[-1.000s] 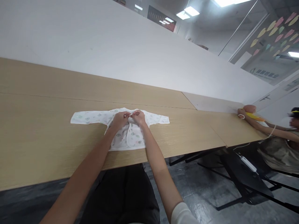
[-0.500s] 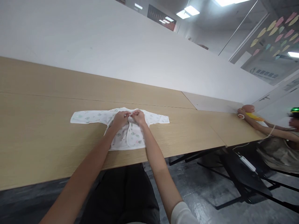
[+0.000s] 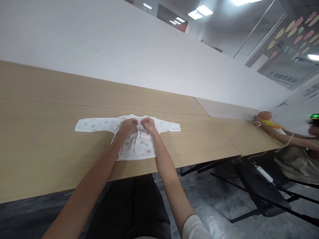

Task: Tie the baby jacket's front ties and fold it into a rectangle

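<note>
A white baby shirt [image 3: 143, 144] with a small printed pattern lies spread on the table, both sleeves stretched out sideways and its front overlap running down the middle. At the neckline my left hand [image 3: 128, 127] pinches the cloth with thumb and fingertips. Just to its right, my right hand [image 3: 149, 125] is closed in a pinch on the same neck edge, with a small gap between the two hands. What exactly sits between the fingertips, cloth edge or a thin tie, is too small to tell.
The wood-coloured table [image 3: 50, 149] runs along a white wall [image 3: 112, 49]. Far right, a co-worker's hands hold a doll [image 3: 265, 116] in yellow. Black folding chairs [image 3: 259, 186] stand below the table's right part, with a white power strip [image 3: 264, 174] on one.
My hands have drawn slightly apart at the neckline, the left moving a little left and the right a little right. The shirt lies as before.
</note>
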### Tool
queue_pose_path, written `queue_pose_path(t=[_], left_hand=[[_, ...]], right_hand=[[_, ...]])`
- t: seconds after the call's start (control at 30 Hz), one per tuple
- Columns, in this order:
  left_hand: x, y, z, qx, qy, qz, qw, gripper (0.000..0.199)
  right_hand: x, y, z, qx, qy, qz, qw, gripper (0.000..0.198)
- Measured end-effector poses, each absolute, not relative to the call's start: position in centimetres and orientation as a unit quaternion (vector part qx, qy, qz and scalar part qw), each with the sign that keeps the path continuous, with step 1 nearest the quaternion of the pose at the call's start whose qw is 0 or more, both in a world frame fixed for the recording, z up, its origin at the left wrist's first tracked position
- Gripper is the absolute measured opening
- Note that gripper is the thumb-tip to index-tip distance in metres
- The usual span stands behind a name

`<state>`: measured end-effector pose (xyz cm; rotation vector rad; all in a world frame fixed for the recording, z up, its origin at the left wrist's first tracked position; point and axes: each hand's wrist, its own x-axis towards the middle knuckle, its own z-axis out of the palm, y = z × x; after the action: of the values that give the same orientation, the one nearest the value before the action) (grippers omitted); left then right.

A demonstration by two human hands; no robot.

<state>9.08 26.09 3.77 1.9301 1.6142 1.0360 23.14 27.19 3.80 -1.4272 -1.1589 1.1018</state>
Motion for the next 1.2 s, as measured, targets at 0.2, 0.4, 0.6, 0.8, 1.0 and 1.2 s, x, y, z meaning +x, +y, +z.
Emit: queue_pose_path(t=[0.2,0.4,0.6,0.8,1.0,1.2], left_hand=[[9.1,25.9,4.0,0.708,0.572,0.364,0.198,0.032],[9.1,25.8,4.0,0.710,0.576,0.354,0.197,0.031],[9.1,25.8,4.0,0.715,0.572,0.350,0.199,0.031],[8.9,26.1,4.0,0.703,0.608,0.318,0.188,0.034],[8.7,26.3,3.8,0.679,0.620,0.316,0.235,0.037],[9.0,26.4,3.5,0.676,0.562,0.363,0.308,0.038]], right_hand=[[23.1,27.0,4.1,-0.576,-0.478,0.463,0.475,0.013],[23.1,27.3,3.5,-0.592,-0.506,0.419,0.465,0.007],[23.1,27.4,3.3,-0.611,-0.532,0.368,0.457,0.006],[23.3,26.7,4.5,-0.659,-0.550,0.303,0.414,0.007],[23.9,25.3,6.4,-0.634,-0.637,0.352,0.262,0.032],[23.4,24.7,6.6,-0.633,-0.666,0.321,0.231,0.024]])
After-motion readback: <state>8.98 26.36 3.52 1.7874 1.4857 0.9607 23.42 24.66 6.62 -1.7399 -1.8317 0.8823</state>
